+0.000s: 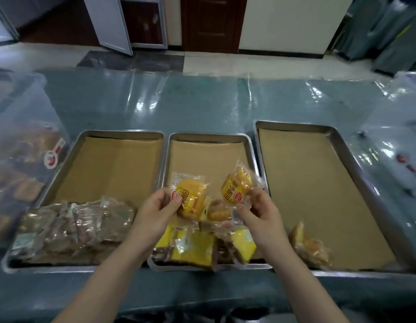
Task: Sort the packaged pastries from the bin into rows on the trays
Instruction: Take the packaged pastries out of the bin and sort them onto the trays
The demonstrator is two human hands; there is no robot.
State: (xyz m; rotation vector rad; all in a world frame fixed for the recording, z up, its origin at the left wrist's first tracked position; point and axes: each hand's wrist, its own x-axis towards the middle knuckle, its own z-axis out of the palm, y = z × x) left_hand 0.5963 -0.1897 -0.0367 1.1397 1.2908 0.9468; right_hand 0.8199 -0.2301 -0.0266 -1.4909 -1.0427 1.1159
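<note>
Over the middle tray (250,145): left hand (159,206) and right hand (258,209) each pinch a pastry pack (190,197) by its crinkly edge; light, soft, crushable, likely slippery.

The worktop (202,106) is covered with a glossy teal plastic sheet. Three steel trays lined with brown paper stand side by side along its near edge: a left tray (62,173), a middle tray (166,164) just beside it, and a right tray (356,164), the largest. At the left edge stands a clear plastic bin (27,108) with packaged pastries inside. At the right edge lies a clear plastic bag (398,145) with red markings.
</note>
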